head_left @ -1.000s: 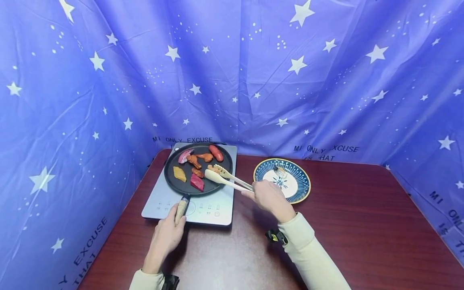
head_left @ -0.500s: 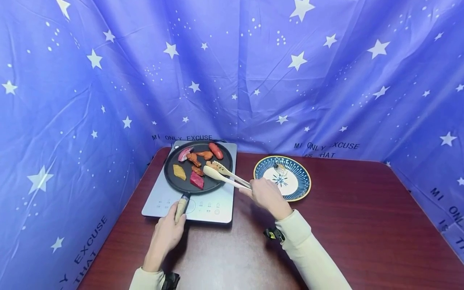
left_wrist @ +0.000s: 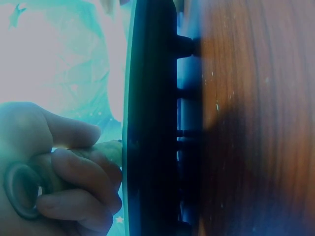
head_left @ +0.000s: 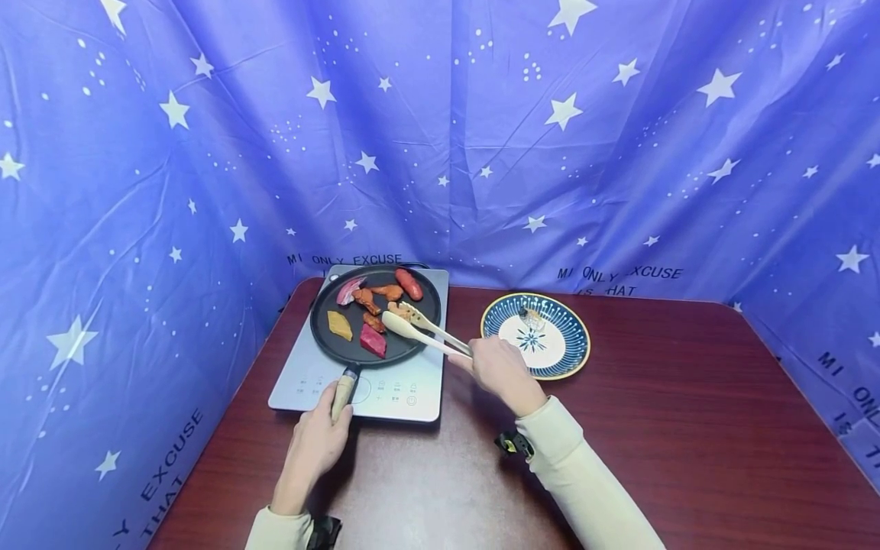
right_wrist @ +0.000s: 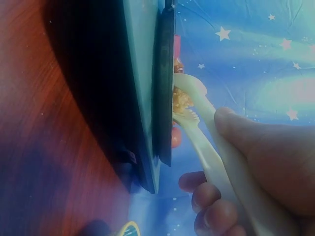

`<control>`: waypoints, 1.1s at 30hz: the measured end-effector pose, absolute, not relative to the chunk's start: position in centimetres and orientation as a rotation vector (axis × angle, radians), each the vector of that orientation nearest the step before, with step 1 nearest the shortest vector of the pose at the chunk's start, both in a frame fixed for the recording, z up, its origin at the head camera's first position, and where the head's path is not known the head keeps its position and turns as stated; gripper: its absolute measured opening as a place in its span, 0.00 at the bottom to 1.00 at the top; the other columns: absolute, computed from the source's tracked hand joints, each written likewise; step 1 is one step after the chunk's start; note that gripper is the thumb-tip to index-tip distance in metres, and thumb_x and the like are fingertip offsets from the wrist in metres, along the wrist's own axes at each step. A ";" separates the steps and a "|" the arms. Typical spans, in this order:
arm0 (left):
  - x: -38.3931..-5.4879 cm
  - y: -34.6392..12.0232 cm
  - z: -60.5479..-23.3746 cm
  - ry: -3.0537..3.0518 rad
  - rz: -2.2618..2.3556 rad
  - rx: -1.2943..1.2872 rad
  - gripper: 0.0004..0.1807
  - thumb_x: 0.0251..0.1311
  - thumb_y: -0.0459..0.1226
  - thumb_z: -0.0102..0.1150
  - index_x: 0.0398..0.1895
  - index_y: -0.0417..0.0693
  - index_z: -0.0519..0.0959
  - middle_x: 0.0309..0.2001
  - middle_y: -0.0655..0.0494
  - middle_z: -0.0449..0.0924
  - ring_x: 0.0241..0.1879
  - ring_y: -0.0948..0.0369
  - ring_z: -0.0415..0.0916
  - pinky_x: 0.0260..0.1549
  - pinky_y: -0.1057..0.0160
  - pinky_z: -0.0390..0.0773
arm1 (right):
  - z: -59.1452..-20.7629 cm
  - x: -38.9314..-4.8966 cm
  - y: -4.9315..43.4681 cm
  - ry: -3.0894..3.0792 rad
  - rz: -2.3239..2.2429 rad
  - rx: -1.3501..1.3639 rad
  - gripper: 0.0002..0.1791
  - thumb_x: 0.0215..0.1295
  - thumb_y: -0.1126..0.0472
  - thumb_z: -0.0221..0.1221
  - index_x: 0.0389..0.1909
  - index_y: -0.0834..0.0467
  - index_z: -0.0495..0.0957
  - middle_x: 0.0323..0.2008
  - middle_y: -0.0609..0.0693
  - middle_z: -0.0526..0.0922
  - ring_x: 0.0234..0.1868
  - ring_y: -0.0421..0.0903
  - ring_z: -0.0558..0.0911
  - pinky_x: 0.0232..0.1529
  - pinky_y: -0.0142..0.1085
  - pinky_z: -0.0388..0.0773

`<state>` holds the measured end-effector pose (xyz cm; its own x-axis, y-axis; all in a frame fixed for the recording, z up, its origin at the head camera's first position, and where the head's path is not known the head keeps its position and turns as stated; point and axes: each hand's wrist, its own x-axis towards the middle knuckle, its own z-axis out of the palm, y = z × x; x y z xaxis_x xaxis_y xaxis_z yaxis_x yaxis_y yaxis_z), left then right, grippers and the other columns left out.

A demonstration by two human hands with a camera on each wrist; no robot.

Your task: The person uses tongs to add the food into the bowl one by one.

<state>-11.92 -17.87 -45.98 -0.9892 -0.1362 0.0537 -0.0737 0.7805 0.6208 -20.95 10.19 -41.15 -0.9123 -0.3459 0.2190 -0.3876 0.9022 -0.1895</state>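
Note:
My left hand (head_left: 318, 443) grips the wooden handle (head_left: 343, 393) of a round black frying pan (head_left: 406, 347); its fingers curl round the handle in the left wrist view. My right hand (head_left: 505, 374) holds pale tongs (head_left: 429, 340) low over the pan's right side. A light brown, lumpy food piece (right_wrist: 182, 101) sits between the tong heads. Around it in the pan lie a red sausage (head_left: 409, 283), two drumsticks (head_left: 367, 302), a small brown piece (head_left: 373, 321), a dark red meat piece (head_left: 373, 341), a yellow piece (head_left: 339, 326) and a pink-and-white slice (head_left: 350, 291).
The pan stands on a silver induction cooktop (head_left: 412, 405) on the dark red wooden table (head_left: 653, 420). To its right is a blue-patterned plate (head_left: 574, 336) with a small clear-and-dark item (head_left: 532, 317) on it. A starry blue curtain (head_left: 447, 137) encloses the table's back and sides.
My right hand and the tongs have shifted slightly left over the pan. My left hand keeps its grip on the handle. The head view has tilted a little.

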 end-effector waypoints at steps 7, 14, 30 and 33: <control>-11.8 -17.8 -45.8 -2.874 -1.004 0.174 0.29 0.63 0.42 0.51 0.67 0.43 0.63 0.36 0.36 0.78 0.29 0.48 0.75 0.28 0.46 0.71 | -41.5 -21.1 9.8 -2.889 0.343 0.542 0.26 0.61 0.40 0.58 0.16 0.56 0.70 0.11 0.49 0.66 0.12 0.49 0.69 0.13 0.44 0.66; -11.9 -17.8 -45.7 -2.881 -1.002 0.186 0.29 0.63 0.42 0.51 0.67 0.44 0.63 0.31 0.40 0.77 0.26 0.50 0.73 0.26 0.48 0.71 | -41.5 -21.1 9.3 -2.866 0.361 0.539 0.26 0.61 0.40 0.58 0.15 0.56 0.69 0.11 0.49 0.66 0.11 0.48 0.68 0.12 0.43 0.66; -11.9 -17.8 -45.8 -2.885 -1.002 0.191 0.29 0.64 0.42 0.51 0.67 0.44 0.63 0.32 0.39 0.78 0.26 0.50 0.73 0.26 0.48 0.71 | -41.6 -21.4 8.6 -2.827 0.335 0.576 0.25 0.61 0.42 0.59 0.16 0.57 0.70 0.10 0.49 0.65 0.10 0.47 0.67 0.12 0.43 0.66; -11.9 -17.8 -45.8 -2.885 -1.006 0.193 0.29 0.64 0.42 0.51 0.67 0.44 0.63 0.32 0.39 0.78 0.26 0.50 0.74 0.26 0.48 0.71 | -41.6 -21.4 8.5 -2.833 0.331 0.574 0.25 0.62 0.42 0.58 0.16 0.58 0.71 0.10 0.49 0.65 0.11 0.47 0.67 0.12 0.42 0.67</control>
